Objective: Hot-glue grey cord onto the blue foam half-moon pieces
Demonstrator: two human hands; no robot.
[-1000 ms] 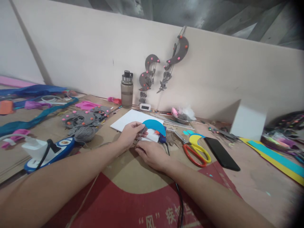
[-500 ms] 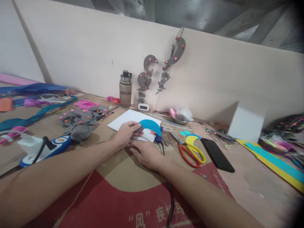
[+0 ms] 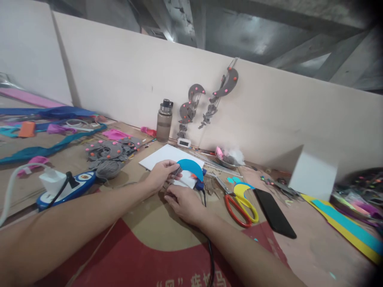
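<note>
Pinched between thumb and fingers, a blue crescent cut-out (image 3: 191, 166) is held at its left tip by my left hand (image 3: 160, 175). Close in front of it, my right hand (image 3: 186, 202) rests low over the cardboard with fingers curled together; whatever they hold is hidden. Beyond the crescent lies a white board (image 3: 166, 154). A blue tool (image 3: 200, 184) with a black cord, perhaps a glue gun, sits partly hidden just behind the crescent's right end. Scissors (image 3: 241, 207) with red and yellow handles lie to the right, beside a yellow crescent (image 3: 243, 189).
A black phone (image 3: 275, 213) lies right of the scissors. A water bottle (image 3: 164, 121) and a small white digital display (image 3: 184, 142) stand by the wall. Grey yarn (image 3: 108, 170) and a blue-white power strip (image 3: 80, 183) are at left. Grey crescent strings (image 3: 229, 83) hang behind.
The whole view has shifted, so the scene sits lower in the picture. My left hand still pinches the blue crescent, and both hands keep nearly the same pose.
</note>
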